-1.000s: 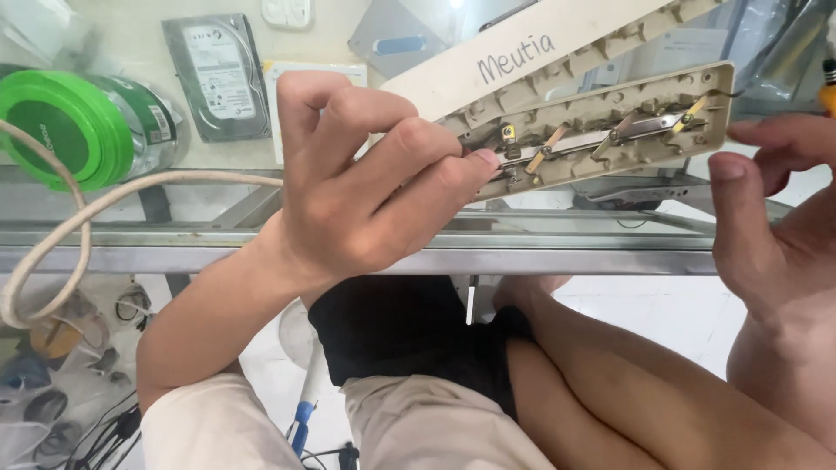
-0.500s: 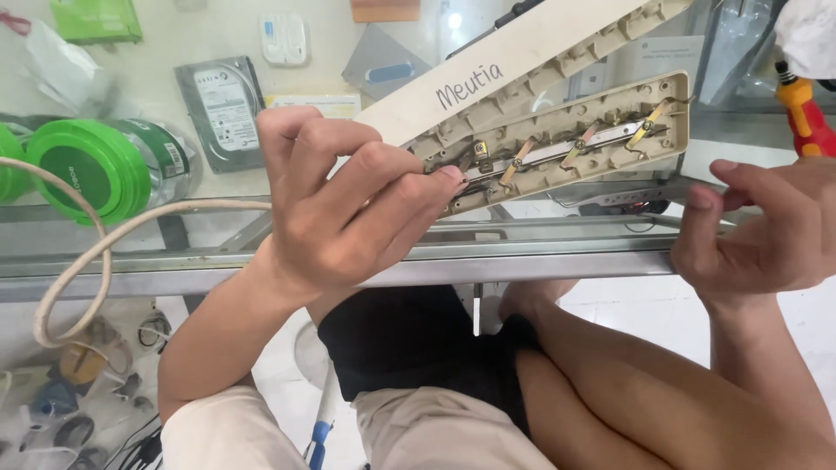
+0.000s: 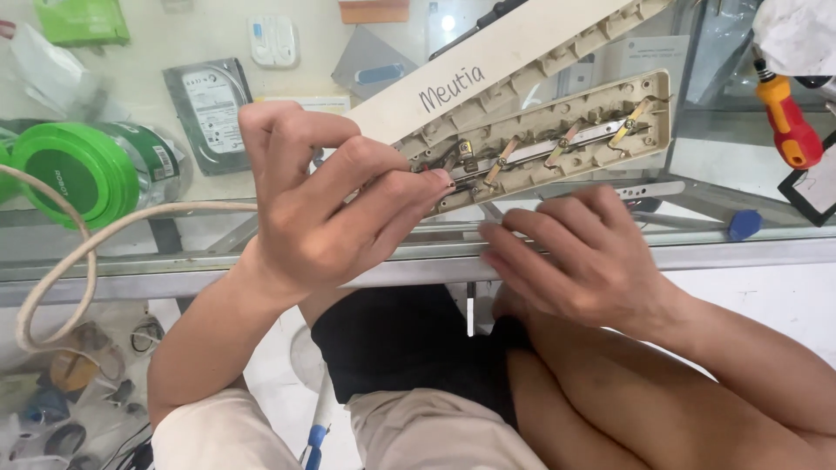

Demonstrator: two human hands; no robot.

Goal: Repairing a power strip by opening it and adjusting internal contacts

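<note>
I see the opened beige plastic power strip base (image 3: 557,139), its brass contact strips bared, lying slantwise on the glass-topped counter (image 3: 131,252), with its detached beige cover (image 3: 496,74) propped just beyond it on the far side. My left hand (image 3: 331,204) is curled over the near left end of that base, fingers bent and fingertips (image 3: 435,180) pressed onto the metal contacts there; whether anything is pinched between them I cannot tell. My right hand (image 3: 575,252) lies blurred just near of the base's middle, fingers loosely spread and flat over the counter's near edge, gripping nothing I can make out. A cream round cable (image 3: 78,261) runs from under the left hand and loops away to the left. Farther left sits a green round lidded container (image 3: 74,170), with a grey hard drive (image 3: 213,109) beyond it. At the far right rests a red and yellow screwdriver (image 3: 784,122). Under the glass a shelf holds small odds and ends.
</note>
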